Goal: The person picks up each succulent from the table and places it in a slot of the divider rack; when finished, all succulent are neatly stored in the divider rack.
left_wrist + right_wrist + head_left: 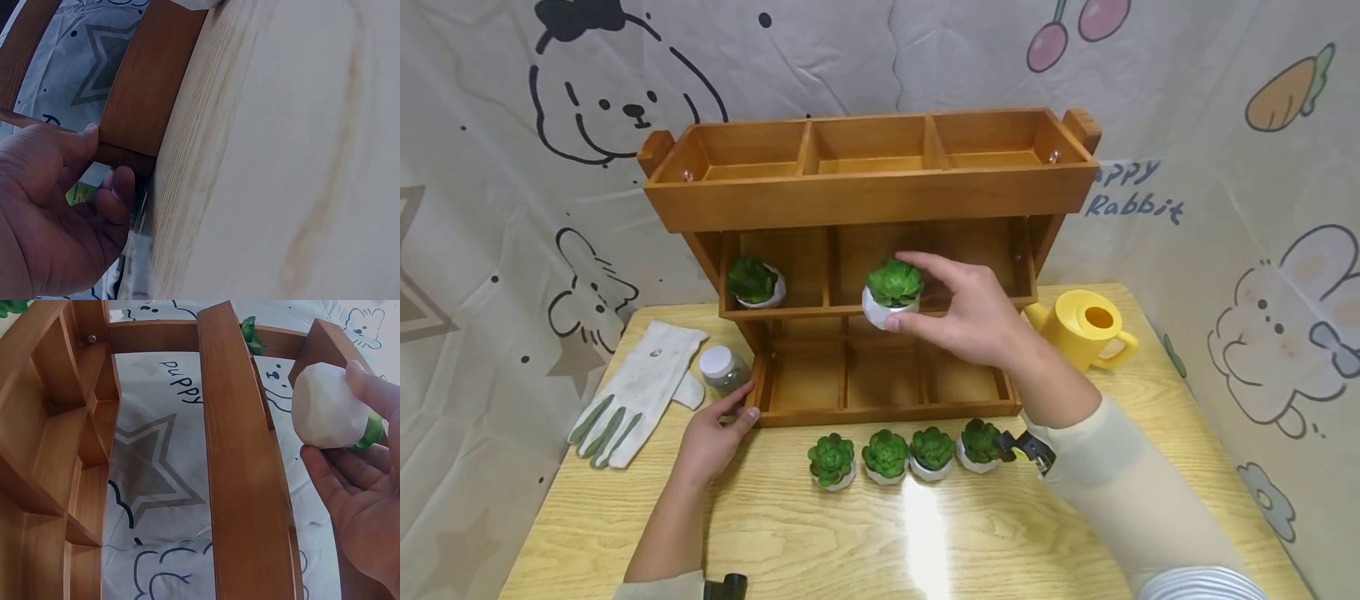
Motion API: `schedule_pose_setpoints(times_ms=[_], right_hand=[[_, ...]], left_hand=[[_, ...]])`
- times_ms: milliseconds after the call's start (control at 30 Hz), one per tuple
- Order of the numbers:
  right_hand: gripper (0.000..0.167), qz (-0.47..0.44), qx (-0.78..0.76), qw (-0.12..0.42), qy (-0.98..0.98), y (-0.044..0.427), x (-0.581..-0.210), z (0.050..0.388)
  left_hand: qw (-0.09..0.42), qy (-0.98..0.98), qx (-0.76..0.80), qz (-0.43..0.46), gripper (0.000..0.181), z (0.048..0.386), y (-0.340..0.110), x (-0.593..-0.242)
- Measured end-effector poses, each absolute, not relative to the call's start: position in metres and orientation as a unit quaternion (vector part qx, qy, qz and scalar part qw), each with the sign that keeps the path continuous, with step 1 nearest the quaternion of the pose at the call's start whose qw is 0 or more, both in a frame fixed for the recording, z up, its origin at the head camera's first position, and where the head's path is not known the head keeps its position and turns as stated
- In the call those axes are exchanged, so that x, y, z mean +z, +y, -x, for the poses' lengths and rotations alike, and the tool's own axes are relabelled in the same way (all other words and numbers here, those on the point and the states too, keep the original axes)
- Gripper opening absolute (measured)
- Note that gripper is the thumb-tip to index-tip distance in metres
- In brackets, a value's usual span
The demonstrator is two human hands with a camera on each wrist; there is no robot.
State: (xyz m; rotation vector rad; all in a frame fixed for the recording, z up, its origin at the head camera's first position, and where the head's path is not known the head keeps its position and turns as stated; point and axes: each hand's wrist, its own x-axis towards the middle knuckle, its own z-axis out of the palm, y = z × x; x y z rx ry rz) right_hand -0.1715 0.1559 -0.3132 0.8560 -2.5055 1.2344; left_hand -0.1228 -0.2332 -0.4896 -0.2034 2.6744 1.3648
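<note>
Right hand (972,312) clamped on potted succulent (892,287), thumb and fingers around it, arm outstretched.
Left hand (713,440), lower, pinches corner of wooden shelf (868,200).

A pale, wood-grained bench (820,546) bears a brown three-tier wooden shelf (872,200) toward its back, with a row of four small green plants in white pots (886,456) standing upright before the shelf's front edge, the middle two close together. To the left of the shelf lie a white cloth glove (651,375) with green patches and, between the two, a small clear jar (724,369) with a white lid; a yellow watering can (1086,329) stands at the right. In the shelf's middle tier, another potted plant (756,282) sits in the left compartment.
</note>
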Motion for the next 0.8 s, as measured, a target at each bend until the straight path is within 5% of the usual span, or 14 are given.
schedule_pose_setpoints(times_ms=[800], right_hand=[[0.073,-0.262,0.394,0.068,-0.878,0.123,-0.314,0.204]], left_hand=[[0.061,0.889,0.45,0.063,0.051,0.124,-0.233,-0.491]])
